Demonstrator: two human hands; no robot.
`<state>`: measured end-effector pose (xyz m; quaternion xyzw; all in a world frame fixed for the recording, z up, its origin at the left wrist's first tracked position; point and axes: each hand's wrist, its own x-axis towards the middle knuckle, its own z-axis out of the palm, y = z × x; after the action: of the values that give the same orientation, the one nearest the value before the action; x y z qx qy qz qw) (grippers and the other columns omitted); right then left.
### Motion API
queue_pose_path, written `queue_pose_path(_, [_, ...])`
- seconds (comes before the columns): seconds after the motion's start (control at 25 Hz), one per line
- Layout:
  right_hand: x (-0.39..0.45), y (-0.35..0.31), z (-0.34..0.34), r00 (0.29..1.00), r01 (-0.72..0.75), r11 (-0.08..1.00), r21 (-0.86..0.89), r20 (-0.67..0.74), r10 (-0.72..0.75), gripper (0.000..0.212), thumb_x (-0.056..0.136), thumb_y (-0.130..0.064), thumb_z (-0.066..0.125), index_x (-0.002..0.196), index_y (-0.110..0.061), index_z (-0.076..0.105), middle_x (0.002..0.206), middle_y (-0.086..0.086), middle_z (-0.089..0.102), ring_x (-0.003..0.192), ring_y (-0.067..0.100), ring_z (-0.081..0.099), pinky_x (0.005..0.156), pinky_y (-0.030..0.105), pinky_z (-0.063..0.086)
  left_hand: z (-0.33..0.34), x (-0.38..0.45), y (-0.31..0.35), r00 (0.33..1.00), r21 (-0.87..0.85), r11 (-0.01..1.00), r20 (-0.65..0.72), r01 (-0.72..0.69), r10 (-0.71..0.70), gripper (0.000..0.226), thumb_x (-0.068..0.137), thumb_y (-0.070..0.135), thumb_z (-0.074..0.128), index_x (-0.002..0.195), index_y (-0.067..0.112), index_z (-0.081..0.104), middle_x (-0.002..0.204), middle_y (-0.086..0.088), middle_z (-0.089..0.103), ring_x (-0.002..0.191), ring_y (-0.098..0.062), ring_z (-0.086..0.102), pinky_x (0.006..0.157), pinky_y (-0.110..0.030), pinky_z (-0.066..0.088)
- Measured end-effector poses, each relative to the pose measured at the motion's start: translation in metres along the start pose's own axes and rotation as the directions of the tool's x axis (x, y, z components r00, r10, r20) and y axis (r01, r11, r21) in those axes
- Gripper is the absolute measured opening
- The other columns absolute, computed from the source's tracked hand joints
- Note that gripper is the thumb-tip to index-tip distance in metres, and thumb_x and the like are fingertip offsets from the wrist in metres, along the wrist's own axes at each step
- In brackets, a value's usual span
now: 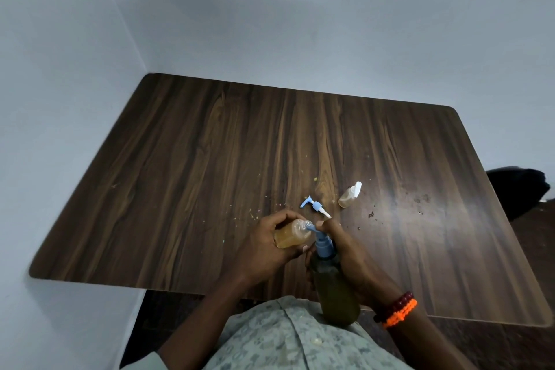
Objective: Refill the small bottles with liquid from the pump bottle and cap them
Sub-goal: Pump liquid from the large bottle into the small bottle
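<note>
Now | left hand (264, 245) grips small bottle (292, 234) | right hand (345, 246) clasps pump bottle (335, 285), nozzle at mouth

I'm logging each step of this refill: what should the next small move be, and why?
Probably press the pump head down. The left hand holds the open small bottle, about half full of amber liquid, with its mouth at the nozzle, and the right hand grips the pump bottle.
</note>
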<state>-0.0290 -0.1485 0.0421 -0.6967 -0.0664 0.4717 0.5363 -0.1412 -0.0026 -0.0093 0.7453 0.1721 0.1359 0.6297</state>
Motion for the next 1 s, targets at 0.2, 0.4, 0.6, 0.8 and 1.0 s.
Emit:
queue_pose_path(0.2, [0.0011, -0.0024, 0.0063, 0.999, 0.034, 0.999, 0.034, -0.041, -0.033, 0.052, 0.094, -0.052, 0.047, 0.119, -0.011, 0.069, 0.096, 0.014, 0.073, 0.069, 0.012, 0.071, 0.062, 0.023, 0.060, -0.0002, 0.0010, -0.0022, 1.000, -0.011, 1.000, -0.029, -0.006, 0.006, 0.039, 0.082, 0.025, 0.089, 0.117, 0.031, 0.072, 0.114, 0.015, 0.076, 0.110, -0.008, 0.072, 0.092, -0.025, 0.061])
queue_pose_path(0.4, [-0.0036, -0.0023, 0.0023, 1.000, -0.002, 1.000, 0.009, -0.016, 0.002, 0.049, 0.106, -0.037, 0.042, 0.122, 0.004, 0.064, 0.097, 0.018, 0.066, 0.072, 0.019, 0.062, 0.062, 0.027, 0.054, 0.0019, -0.0013, -0.0010, 1.000, -0.013, 1.000, -0.013, -0.001, 0.001, 0.037, 0.081, 0.029, 0.088, 0.111, 0.043, 0.072, 0.112, 0.017, 0.077, 0.107, -0.004, 0.073, 0.089, -0.019, 0.059])
queue_pose_path(0.6, [-0.0024, -0.0042, 0.0043, 1.000, 0.016, 0.999, 0.031, 0.015, -0.016, 0.058, 0.099, -0.049, 0.044, 0.117, 0.001, 0.067, 0.081, 0.006, 0.070, 0.065, 0.014, 0.067, 0.062, 0.026, 0.055, 0.0002, 0.0003, -0.0024, 0.999, 0.004, 1.000, -0.033, 0.010, -0.010, 0.039, 0.081, 0.031, 0.088, 0.116, 0.038, 0.071, 0.114, 0.017, 0.075, 0.110, -0.005, 0.071, 0.094, -0.030, 0.062])
queue_pose_path(0.8, [-0.0004, -0.0011, -0.0017, 0.999, 0.034, 0.999, -0.022, 0.018, -0.033, 0.055, 0.097, -0.049, 0.048, 0.113, -0.001, 0.068, 0.086, 0.013, 0.072, 0.070, 0.020, 0.068, 0.065, 0.032, 0.056, 0.0002, 0.0001, -0.0024, 1.000, 0.000, 1.000, -0.015, 0.006, -0.006, 0.039, 0.083, 0.023, 0.089, 0.114, 0.040, 0.072, 0.114, 0.017, 0.076, 0.110, -0.006, 0.072, 0.092, -0.022, 0.059])
queue_pose_path(1.0, [0.0041, 0.0013, -0.0014, 0.997, 0.076, 0.997, -0.020, 0.024, -0.076, 0.051, 0.087, -0.059, 0.052, 0.099, -0.013, 0.070, 0.071, -0.004, 0.074, 0.058, 0.004, 0.070, 0.054, 0.017, 0.055, -0.0011, 0.0026, -0.0035, 1.000, 0.006, 1.000, -0.028, 0.006, -0.006, 0.041, 0.082, 0.028, 0.089, 0.118, 0.036, 0.072, 0.116, 0.016, 0.076, 0.112, -0.007, 0.072, 0.096, -0.033, 0.061])
